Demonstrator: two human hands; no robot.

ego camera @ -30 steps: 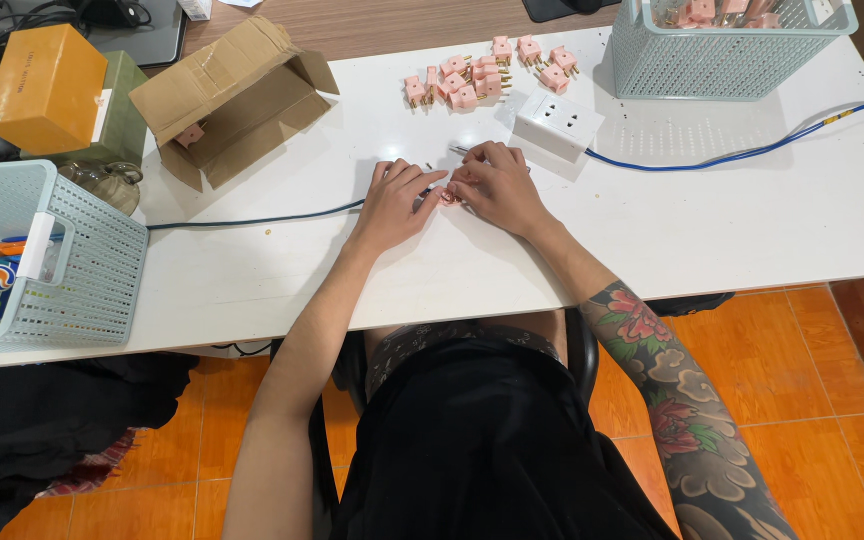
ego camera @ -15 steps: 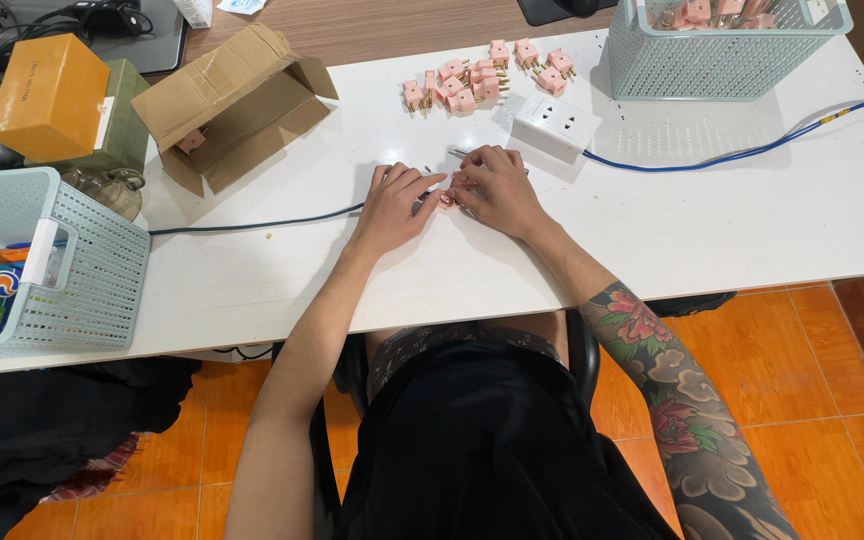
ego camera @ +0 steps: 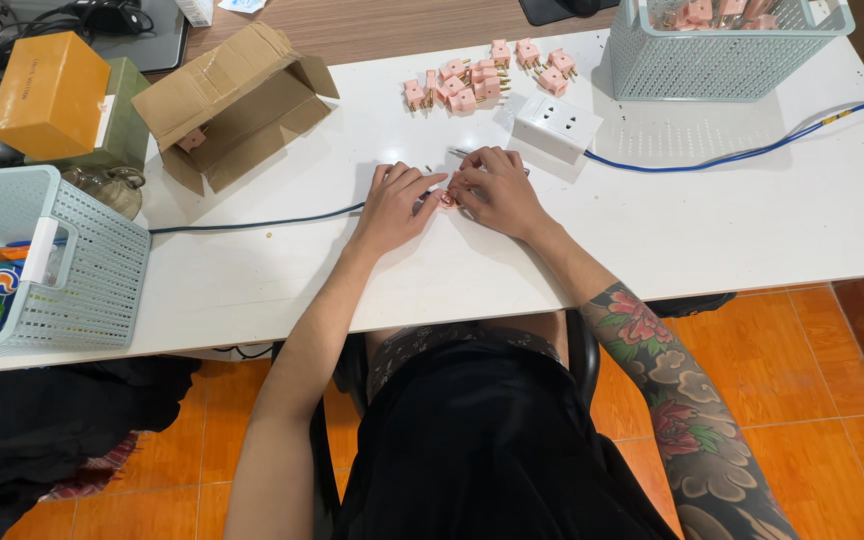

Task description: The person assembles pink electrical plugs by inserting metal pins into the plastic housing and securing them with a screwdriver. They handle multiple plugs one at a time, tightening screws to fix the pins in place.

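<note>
Both hands meet on a small pink plug (ego camera: 446, 199): left hand (ego camera: 397, 208) pinches from nine o'clock, right hand (ego camera: 495, 190) grips from three.

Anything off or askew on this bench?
Only the cardboard box: it lies tipped on its side, flaps splayed, one pink plug inside. Loose plugs sit in a scattered pile. No damage shows.

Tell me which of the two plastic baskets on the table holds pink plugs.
The basket at the far right corner holds pink plugs. The other basket, at the left edge, holds a white item and colourful packaging, no plugs.
</note>
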